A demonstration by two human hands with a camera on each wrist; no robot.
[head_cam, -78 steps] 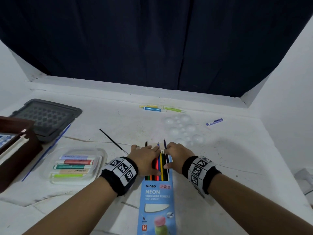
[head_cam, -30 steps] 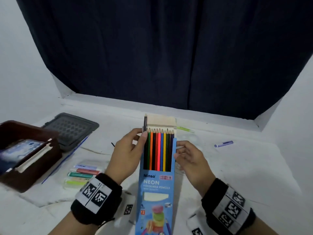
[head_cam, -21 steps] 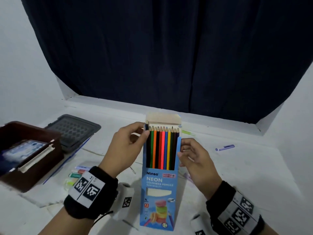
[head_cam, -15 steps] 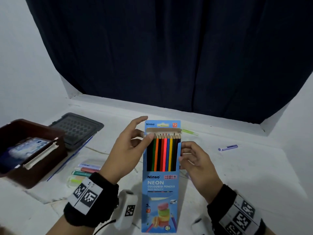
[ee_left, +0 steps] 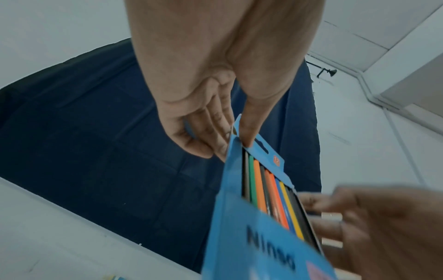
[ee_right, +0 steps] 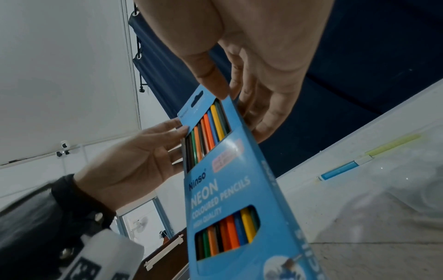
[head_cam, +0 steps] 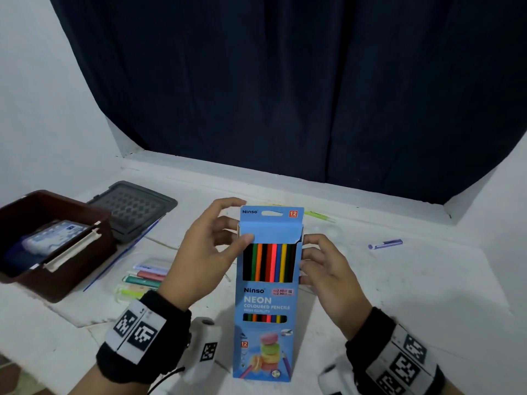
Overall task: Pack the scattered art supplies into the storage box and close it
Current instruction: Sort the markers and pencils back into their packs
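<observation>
A blue "Neon coloured pencils" box [head_cam: 266,303] stands upright at the centre, held between both hands. Its top flap is folded down over the pencil tips. My left hand [head_cam: 233,223] pinches the flap's left corner, thumb in front and fingers behind, which also shows in the left wrist view [ee_left: 230,144]. My right hand [head_cam: 310,252] grips the box's right edge near the top, thumb on the front corner [ee_right: 230,98]. The brown storage box [head_cam: 94,252] sits open at the left with a blue pack inside.
The grey lid [head_cam: 134,209] lies behind the storage box. Beside the storage box sits a clear tray of markers [head_cam: 142,277] and a thin blue stick [head_cam: 125,252]. A purple marker [head_cam: 385,244] lies at the right, a green one [head_cam: 316,215] behind the pencil box.
The pencil box was lifted off the table and stood upright. Its open flap has since been folded forward and down over the pencil tips by my left hand.
</observation>
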